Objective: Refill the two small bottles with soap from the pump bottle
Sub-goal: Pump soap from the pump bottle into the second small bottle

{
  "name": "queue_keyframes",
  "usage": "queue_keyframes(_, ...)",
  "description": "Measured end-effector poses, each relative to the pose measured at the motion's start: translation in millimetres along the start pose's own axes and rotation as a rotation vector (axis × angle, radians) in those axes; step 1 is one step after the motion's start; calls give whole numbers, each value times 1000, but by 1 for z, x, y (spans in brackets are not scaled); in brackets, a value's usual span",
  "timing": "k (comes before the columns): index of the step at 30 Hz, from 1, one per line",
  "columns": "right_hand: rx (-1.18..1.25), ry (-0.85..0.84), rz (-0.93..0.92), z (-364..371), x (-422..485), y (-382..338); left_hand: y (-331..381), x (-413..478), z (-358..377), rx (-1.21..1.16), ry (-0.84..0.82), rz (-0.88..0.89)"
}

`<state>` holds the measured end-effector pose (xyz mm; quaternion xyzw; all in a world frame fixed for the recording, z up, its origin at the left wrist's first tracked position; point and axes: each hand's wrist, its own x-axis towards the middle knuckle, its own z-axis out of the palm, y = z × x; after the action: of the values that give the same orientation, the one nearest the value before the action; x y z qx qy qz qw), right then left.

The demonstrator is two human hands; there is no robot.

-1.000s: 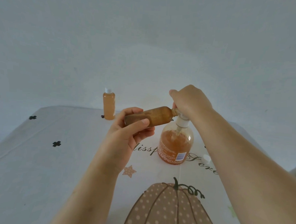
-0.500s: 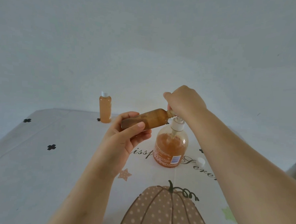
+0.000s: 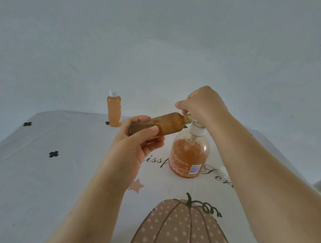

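Observation:
My left hand [image 3: 134, 144] holds a small bottle [image 3: 167, 124] of brownish-orange soap almost on its side, its open neck pointing right at the pump spout. My right hand [image 3: 203, 103] is closed over the pump head of the round pump bottle [image 3: 189, 156], which stands on the table about half full of orange soap. The pump head and spout are hidden under my fingers. A second small bottle [image 3: 114, 109], capped in white and full of orange soap, stands upright at the table's far edge, left of my hands.
A white tablecloth [image 3: 41, 180] with black clovers, script lettering and a dotted pumpkin print [image 3: 180, 228] covers the table. A small white cap [image 3: 224, 170] lies right of the pump bottle, beside my right forearm. A pale wall rises behind the table.
The view has shifted slightly; both hands keep their hold. The small bottle stays at the spout with my right hand on the pump head.

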<state>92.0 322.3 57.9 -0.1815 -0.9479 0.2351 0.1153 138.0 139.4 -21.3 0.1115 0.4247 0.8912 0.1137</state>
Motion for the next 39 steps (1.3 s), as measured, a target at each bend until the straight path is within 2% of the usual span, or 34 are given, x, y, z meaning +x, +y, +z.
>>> queue_keyframes(11,22,10,26,-2,-6,-3,3,-4,2,10,-8,3)
queue_keyframes(17,57,115,-61,-14,-16,-5,4,-4,6,-45,-32,26)
queue_keyframes(21,88,28,-68,-24,-16,-11,5,-6,6,-48,-35,29)
queue_keyframes(28,-76,-126,-101,-34,-7,-20,6,-6,6,-59,-37,30)
queue_keyframes(39,-29,-93,39,-13,-6,-18,4,-5,4,-23,-15,39)
